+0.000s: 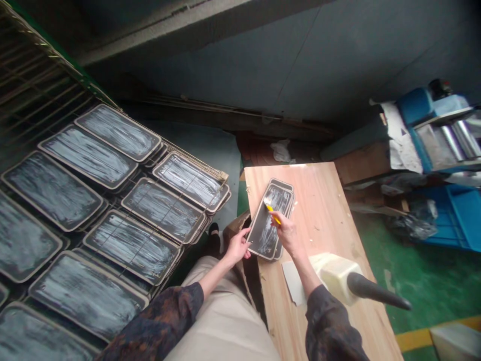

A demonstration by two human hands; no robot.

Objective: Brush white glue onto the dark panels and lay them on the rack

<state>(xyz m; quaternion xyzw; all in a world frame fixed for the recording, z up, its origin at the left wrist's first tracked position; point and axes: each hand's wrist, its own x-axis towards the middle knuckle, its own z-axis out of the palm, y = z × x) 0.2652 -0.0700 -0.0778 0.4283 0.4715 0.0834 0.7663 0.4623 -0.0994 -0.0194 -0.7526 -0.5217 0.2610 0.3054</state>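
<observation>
Two dark rounded rectangular plates with pale rims (262, 234) lie stacked, slightly offset, on a wooden board (323, 200). White streaks cover part of the upper plate. My right hand (286, 234) is closed around a yellow-handled brush (273, 214), whose pale tip touches the upper plate's left side. At the plate's lower left edge is my left hand (239, 247), its thumb and fingers gripping the rim. A white bottle with a long dark nozzle (340, 280) lies near my right forearm, beside a white sheet (294, 283).
Stacks of similar streaked plates (131, 253) fill a wire rack (221, 175) at the left. Blue bins (456, 210) and a cluttered shelf (447, 123) stand at the right. A white cloth (281, 150) lies beyond the board.
</observation>
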